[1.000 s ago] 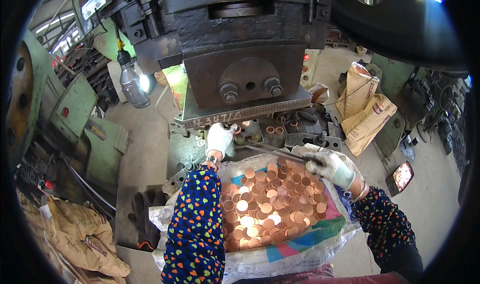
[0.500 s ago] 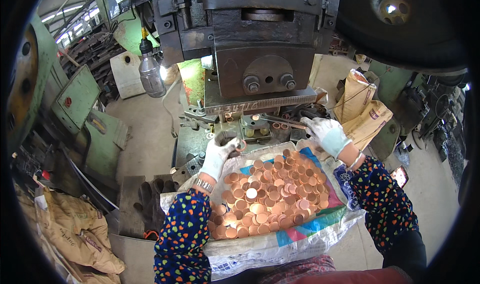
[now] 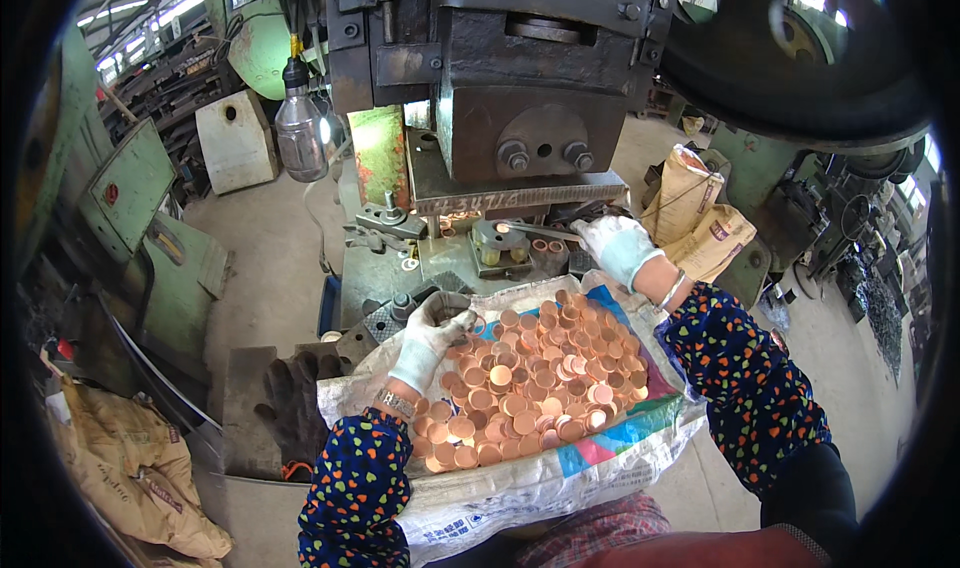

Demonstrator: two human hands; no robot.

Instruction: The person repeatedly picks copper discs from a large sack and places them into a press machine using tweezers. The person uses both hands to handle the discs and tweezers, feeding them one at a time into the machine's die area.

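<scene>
My right hand [image 3: 617, 246], in a white glove, grips the end of long metal tweezers [image 3: 548, 232]. Their tip reaches a small copper disc [image 3: 502, 228] on top of the die block [image 3: 500, 248] beneath the press ram [image 3: 540, 118]. My left hand [image 3: 432, 336], in a glove with dark, dirty fingertips, is closed over the left edge of a heap of copper discs [image 3: 530, 378]. Its thumb and fingers pinch a round copper piece [image 3: 478, 325], partly hidden by the fingers. The heap lies on a white woven sack [image 3: 560, 493] spread in front of me.
A bolted clamp [image 3: 390, 216] and a bolt [image 3: 403, 306] stand left of the die. Several copper rings [image 3: 549, 246] lie right of it. A bottle-covered lamp [image 3: 303, 133] hangs at left. Paper sacks [image 3: 700, 223] stand at right; dark gloves [image 3: 290, 398] lie at left.
My left hand has moved down and nearer, from beside the die to the heap's edge, still pinching the round piece. My right hand keeps the tweezers at the die. The whole view has shifted slightly.
</scene>
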